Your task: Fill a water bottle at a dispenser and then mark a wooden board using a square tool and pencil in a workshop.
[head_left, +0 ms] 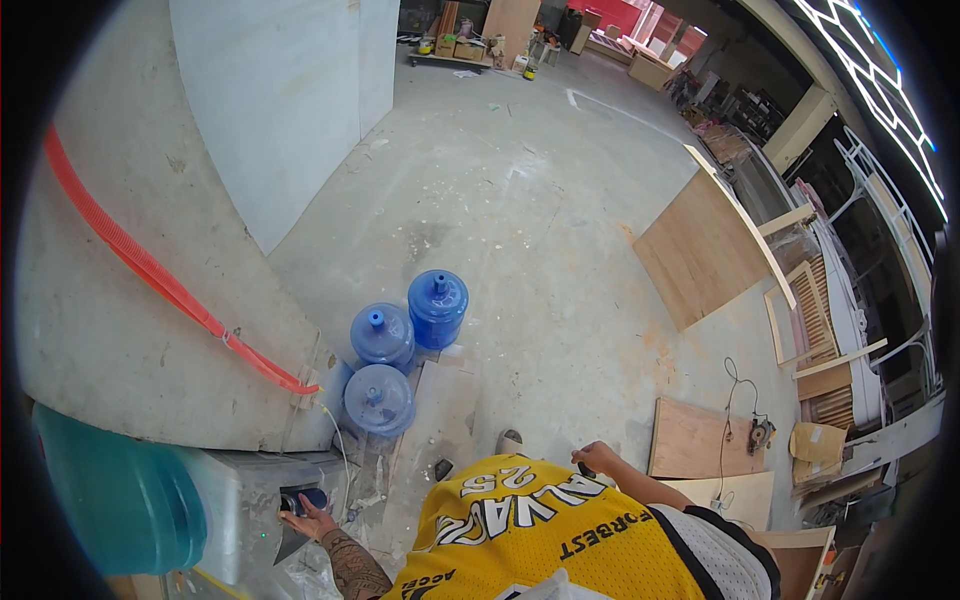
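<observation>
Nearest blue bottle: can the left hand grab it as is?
Probably not: the left hand is occupied with a dark cup at the dispenser, and the blue bottle stands well apart from it.

Only my yellow jersey (470,545) carries print I can make out. Large white letters (530,515) run across it in a curve, with a white number (497,480) just beside them. Smaller black lettering (605,535) slants near the dark trim, and more black letters (428,582) sit at the lower left. Pale marks on the blue jug (438,312) are too small to read.
</observation>
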Demonstrator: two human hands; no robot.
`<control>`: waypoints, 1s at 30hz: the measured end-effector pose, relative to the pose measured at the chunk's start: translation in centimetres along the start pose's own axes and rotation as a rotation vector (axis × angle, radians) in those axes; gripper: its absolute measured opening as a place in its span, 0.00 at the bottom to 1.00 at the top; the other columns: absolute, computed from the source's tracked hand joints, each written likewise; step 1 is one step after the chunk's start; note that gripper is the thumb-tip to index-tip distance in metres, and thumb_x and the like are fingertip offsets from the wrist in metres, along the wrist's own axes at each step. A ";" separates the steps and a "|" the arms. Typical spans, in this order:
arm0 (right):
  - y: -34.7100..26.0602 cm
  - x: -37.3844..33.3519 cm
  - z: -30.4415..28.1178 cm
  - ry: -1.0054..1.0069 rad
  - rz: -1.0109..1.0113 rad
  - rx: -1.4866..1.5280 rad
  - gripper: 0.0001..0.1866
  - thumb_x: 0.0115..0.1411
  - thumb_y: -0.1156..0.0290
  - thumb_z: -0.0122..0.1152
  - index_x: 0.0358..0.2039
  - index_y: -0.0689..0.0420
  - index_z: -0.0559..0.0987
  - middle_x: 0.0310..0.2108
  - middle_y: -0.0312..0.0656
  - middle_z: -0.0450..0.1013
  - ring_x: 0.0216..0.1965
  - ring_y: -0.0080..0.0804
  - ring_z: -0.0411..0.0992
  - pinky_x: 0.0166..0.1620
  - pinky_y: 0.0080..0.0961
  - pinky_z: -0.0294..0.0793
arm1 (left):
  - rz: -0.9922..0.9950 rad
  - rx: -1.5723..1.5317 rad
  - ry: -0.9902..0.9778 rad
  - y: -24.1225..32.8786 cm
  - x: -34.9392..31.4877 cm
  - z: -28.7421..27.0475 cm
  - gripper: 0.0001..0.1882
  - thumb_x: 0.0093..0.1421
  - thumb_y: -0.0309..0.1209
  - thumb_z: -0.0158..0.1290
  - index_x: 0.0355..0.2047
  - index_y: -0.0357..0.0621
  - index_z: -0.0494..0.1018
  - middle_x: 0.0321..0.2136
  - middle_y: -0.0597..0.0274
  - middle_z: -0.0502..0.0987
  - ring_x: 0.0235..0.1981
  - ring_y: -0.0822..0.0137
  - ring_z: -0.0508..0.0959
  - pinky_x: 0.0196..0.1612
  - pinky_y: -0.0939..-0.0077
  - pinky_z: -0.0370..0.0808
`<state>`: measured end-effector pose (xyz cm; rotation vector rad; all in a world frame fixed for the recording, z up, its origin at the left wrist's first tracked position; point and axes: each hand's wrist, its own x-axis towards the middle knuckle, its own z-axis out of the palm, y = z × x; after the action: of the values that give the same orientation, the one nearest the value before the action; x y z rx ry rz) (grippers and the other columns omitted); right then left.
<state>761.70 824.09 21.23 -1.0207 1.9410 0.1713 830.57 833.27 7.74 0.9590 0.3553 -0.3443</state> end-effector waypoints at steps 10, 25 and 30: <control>-0.2 -1.0 0.3 -0.006 0.012 -0.016 0.19 0.64 0.49 0.62 0.36 0.50 0.90 0.33 0.49 0.83 0.36 0.43 0.79 0.45 0.37 0.76 | -0.012 -0.018 0.004 0.4 -0.6 0.4 0.51 0.63 0.50 0.63 0.76 0.51 0.45 0.71 0.54 0.53 0.60 0.46 0.73 0.63 0.61 0.77; 0.7 -0.9 0.3 0.017 -0.011 0.031 0.18 0.64 0.51 0.65 0.36 0.51 0.91 0.23 0.39 0.78 0.21 0.28 0.68 0.28 0.30 0.67 | -0.045 0.004 -0.003 0.6 -1.5 0.9 0.50 0.63 0.52 0.62 0.76 0.54 0.46 0.72 0.55 0.52 0.62 0.47 0.72 0.64 0.60 0.76; 0.8 -0.5 0.3 0.017 -0.034 0.014 0.18 0.64 0.51 0.65 0.36 0.51 0.91 0.23 0.39 0.78 0.21 0.28 0.68 0.27 0.30 0.67 | -0.022 0.003 -0.028 0.8 -0.7 0.2 0.51 0.62 0.53 0.63 0.76 0.56 0.45 0.72 0.56 0.52 0.61 0.47 0.73 0.64 0.60 0.76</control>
<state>761.43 825.03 21.20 -1.0486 1.9364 0.1295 830.34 833.61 8.71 0.9525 0.3405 -0.3784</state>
